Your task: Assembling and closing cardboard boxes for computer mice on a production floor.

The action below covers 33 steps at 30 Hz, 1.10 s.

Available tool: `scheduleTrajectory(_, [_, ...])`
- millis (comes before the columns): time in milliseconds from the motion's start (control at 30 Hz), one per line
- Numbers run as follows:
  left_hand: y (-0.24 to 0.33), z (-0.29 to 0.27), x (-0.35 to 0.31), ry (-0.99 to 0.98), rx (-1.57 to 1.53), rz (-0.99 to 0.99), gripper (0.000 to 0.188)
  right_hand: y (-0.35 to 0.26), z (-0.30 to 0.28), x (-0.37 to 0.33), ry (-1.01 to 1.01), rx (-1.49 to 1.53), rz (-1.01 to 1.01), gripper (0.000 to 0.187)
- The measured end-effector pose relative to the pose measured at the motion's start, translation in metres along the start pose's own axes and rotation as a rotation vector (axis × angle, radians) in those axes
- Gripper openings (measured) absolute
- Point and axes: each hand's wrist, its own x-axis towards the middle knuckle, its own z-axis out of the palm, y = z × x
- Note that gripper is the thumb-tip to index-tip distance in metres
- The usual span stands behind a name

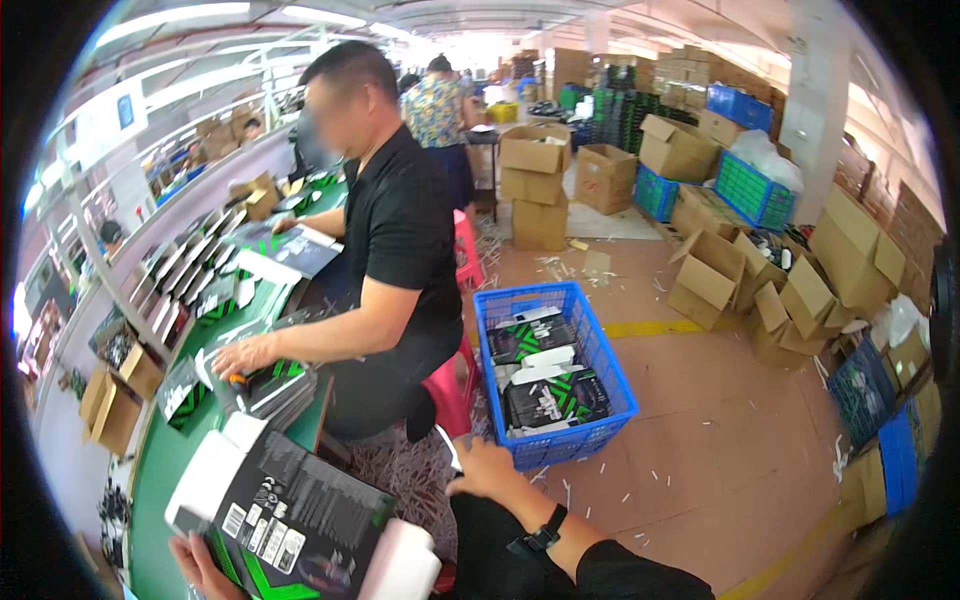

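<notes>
One black-and-green printed carton [305, 495] with white end flaps lies nearest, to the near left of the blue crate [580, 440], partly opened out and tilted. The person's left hand [205, 572] pinches its lower edge on the side away from the crate, thumb and fingers closed on the board. Just in front of the crate's near left corner, the right hand [488, 470] has its fingers drawn together on a thin white strip [446, 446]; a dark wristband [540, 535] circles that wrist. Inside the crate lie more black-and-green packages [555, 398] with white flaps.

Left of the crate, paper scraps [395, 465] litter the floor beside a pink stool [450, 385], where a co-worker in black [400, 230] sits. Farther left of the crate, a green table [155, 500] bears a stack of packages [285, 395], with one of the co-worker's hands [248, 355] just above or on it; I cannot tell which. Right of and beyond the crate stand open cardboard boxes [708, 275]. Straight beyond the crate are stacked brown boxes [535, 185] and, farther off to their left, a person in a patterned shirt [435, 110].
</notes>
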Motion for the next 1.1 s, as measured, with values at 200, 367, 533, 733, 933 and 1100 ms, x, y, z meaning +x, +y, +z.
scheduleTrajectory(200, [0.114,0.097,-0.086,-0.251,0.657,0.429,0.031,-0.019,-0.031,-0.035,0.379,0.384,-0.159,0.055])
scheduleTrajectory(367, [0.134,0.128,-0.114,-0.583,0.581,0.62,0.023,-0.039,-0.092,-0.059,0.777,0.516,-0.389,0.041])
scheduleTrajectory(533, [0.156,0.159,-0.131,-0.79,0.434,0.624,0.019,-0.052,-0.108,-0.075,0.695,0.348,-0.583,0.041])
scheduleTrajectory(733, [0.14,0.159,-0.128,-0.765,0.573,0.682,0.02,-0.005,-0.099,-0.063,0.478,-0.219,-0.036,0.032])
scheduleTrajectory(933, [0.135,0.172,-0.135,-0.739,0.514,0.753,0.027,-0.055,-0.128,-0.095,0.515,0.47,-0.509,0.039])
scheduleTrajectory(1100, [0.126,0.174,-0.138,-0.763,0.47,0.826,0.025,-0.056,-0.1,-0.074,0.154,0.438,-0.71,0.046])
